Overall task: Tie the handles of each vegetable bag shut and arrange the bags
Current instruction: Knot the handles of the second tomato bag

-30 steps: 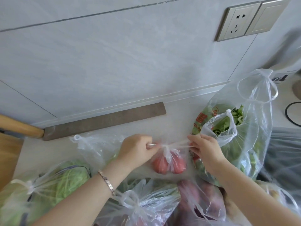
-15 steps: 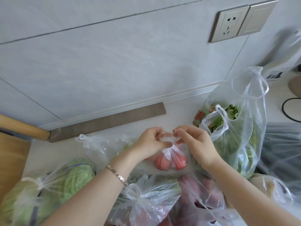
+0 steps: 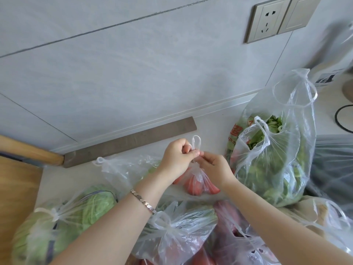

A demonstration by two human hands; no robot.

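A small clear bag of red tomatoes (image 3: 196, 183) sits at the middle of the counter. My left hand (image 3: 176, 156) and my right hand (image 3: 214, 168) meet just above it, both pinching its twisted handles (image 3: 195, 143), and a loop of handle stands up over my left fingers. To the right stands a tall bag of leafy greens (image 3: 277, 165) with its handles loose. A tied cabbage bag (image 3: 63, 219) lies at the lower left. A knotted bag (image 3: 172, 228) lies under my left forearm.
A bag of purple-red vegetables (image 3: 229, 226) lies at the lower centre and another bag (image 3: 324, 213) at the lower right. A grey strip (image 3: 129, 141) lies along the wall. A wooden handle (image 3: 28, 152) is at the left, a wall socket (image 3: 267, 19) at the upper right, a black cable (image 3: 342, 117) far right.
My hands were apart, pulling the tomato bag's handles sideways; they have come together above the bag, and a loop of handle now stands up between them.
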